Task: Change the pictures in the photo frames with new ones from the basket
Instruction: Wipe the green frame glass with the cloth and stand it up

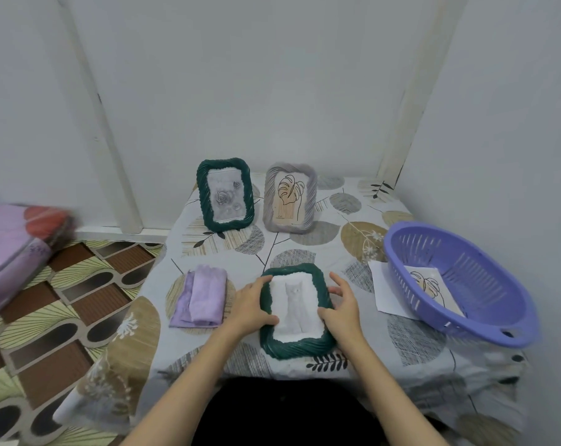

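Three frames; both hands' grip on flat green frame (294, 313); one basket (459, 278).

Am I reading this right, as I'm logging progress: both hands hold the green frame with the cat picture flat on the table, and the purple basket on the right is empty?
Not quite. The purple basket is not empty: the head view shows a leaf drawing lying in it. The rest stands: the left hand and right hand hold the green frame with the cat picture flat on the table.
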Demonstrator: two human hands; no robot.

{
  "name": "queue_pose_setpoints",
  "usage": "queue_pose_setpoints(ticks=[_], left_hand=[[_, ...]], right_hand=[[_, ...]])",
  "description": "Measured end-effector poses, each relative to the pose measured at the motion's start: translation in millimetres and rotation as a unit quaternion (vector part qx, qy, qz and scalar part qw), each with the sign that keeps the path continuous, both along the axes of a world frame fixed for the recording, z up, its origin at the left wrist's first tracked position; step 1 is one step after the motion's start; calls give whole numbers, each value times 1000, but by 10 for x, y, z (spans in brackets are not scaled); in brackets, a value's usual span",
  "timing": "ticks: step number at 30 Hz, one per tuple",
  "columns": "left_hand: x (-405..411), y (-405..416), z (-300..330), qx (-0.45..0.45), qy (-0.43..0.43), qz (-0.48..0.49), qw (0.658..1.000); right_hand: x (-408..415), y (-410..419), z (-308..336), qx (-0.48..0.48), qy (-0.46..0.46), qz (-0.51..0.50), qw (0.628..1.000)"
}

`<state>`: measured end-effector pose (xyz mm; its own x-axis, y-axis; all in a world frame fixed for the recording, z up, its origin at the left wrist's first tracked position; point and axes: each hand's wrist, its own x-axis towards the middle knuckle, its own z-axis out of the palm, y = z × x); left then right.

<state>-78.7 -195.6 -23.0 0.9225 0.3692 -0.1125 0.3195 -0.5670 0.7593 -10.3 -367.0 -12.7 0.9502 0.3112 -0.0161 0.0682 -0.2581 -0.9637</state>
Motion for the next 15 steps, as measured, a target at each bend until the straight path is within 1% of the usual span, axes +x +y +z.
queue_pose_setpoints(ticks=[2, 4, 5, 7, 11, 13, 15], left_hand=[[-1, -20, 35, -103, -67, 28, 992], [-5, -75, 127, -225, -135, 53, 963], [3, -105, 174, -270, -158, 57, 948], [18, -160, 274, -327, -180, 49, 926], [29, -180, 485, -377, -208, 27, 902], [18, -189, 587, -367, -226, 6, 902], [6, -200, 658, -352, -236, -11, 906]], right_hand=[[15, -66, 38, 69, 7, -11, 998], [18, -124, 140, 125, 0, -15, 992], [24, -144, 199, 147, -6, -13, 989], [41, -180, 310, 167, -33, 1, 985], [110, -269, 497, 145, -93, 45, 984], [132, -300, 585, 129, -109, 71, 983], [165, -328, 653, 137, -100, 96, 981]])
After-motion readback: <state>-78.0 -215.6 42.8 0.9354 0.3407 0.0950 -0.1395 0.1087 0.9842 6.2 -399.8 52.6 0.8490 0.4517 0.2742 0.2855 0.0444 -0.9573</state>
